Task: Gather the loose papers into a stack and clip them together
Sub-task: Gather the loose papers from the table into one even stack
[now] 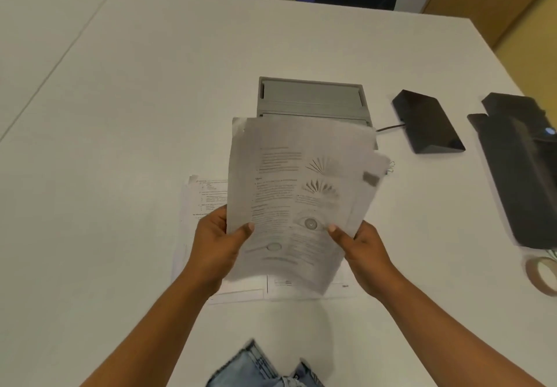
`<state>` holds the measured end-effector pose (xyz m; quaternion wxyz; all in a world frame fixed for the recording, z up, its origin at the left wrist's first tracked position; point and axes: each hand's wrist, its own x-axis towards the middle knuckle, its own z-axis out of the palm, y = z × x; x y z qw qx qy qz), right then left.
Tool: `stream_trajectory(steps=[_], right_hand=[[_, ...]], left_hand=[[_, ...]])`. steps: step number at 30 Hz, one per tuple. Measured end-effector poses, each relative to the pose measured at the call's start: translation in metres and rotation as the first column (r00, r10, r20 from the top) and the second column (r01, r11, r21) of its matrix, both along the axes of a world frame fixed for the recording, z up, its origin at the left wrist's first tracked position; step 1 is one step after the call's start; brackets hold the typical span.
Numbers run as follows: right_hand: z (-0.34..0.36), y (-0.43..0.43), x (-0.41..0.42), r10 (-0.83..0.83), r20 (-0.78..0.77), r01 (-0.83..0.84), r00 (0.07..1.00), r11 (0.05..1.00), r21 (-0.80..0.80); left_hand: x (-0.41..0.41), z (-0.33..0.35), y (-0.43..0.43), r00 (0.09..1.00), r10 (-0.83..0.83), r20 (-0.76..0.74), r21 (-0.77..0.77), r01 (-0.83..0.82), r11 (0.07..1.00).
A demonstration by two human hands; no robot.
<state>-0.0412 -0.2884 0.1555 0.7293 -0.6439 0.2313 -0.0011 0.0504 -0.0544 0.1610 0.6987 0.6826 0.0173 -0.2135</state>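
Observation:
I hold a bunch of printed papers [298,193] up above the table, blurred by motion. My left hand [215,242] grips their lower left edge, thumb on the front. My right hand [361,248] grips the lower right edge the same way. The sheets are fanned unevenly at the top right. More printed papers [202,202] lie flat on the white table underneath, showing at the left and below. A small wire paper clip [391,167] lies on the table just past the right edge of the held sheets.
A grey tray-like box [312,97] stands behind the papers. A black wedge device [428,122] with a cable and a larger black device [518,169] sit to the right. A tape roll [541,275] lies at the right edge. Jeans show at the bottom.

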Motion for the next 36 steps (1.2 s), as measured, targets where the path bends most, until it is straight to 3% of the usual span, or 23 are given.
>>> stream_trajectory(steps=[6,14,18,22,27,32,34,36], right_hand=[[0.002,0.002,0.014,0.012,0.003,-0.011,1.000,0.991,-0.137],[-0.019,0.012,0.001,0.121,-0.099,-0.139,0.988,0.969,-0.203],[-0.023,0.008,-0.005,0.138,-0.102,-0.155,0.985,0.969,-0.193],[-0.025,0.005,-0.006,0.061,-0.096,-0.071,0.993,0.992,-0.102],[-0.029,0.009,-0.009,-0.006,-0.097,0.011,0.995,0.999,0.050],[-0.042,0.009,-0.014,0.007,-0.148,0.012,0.989,0.992,0.125],[-0.051,0.003,-0.016,-0.082,-0.235,0.094,0.968,0.995,0.038],[-0.064,-0.008,-0.017,-0.210,-0.339,0.138,0.917,0.964,-0.226]], left_hand=[[0.006,-0.004,-0.010,0.986,-0.047,0.161,0.074,0.035,0.997],[0.003,-0.022,-0.002,0.996,-0.015,0.090,0.123,0.004,0.992],[0.009,-0.015,0.005,0.997,0.064,0.052,0.028,-0.066,0.997],[0.010,-0.013,0.011,0.994,0.109,-0.018,-0.028,-0.110,0.994],[-0.012,-0.030,0.015,0.975,0.022,-0.220,-0.052,-0.034,0.998],[-0.033,-0.047,0.026,0.977,0.109,-0.184,0.013,-0.108,0.994],[-0.034,-0.051,0.035,0.974,0.137,-0.179,0.037,-0.132,0.991],[-0.032,-0.052,0.049,0.974,0.157,-0.162,0.065,-0.149,0.987]])
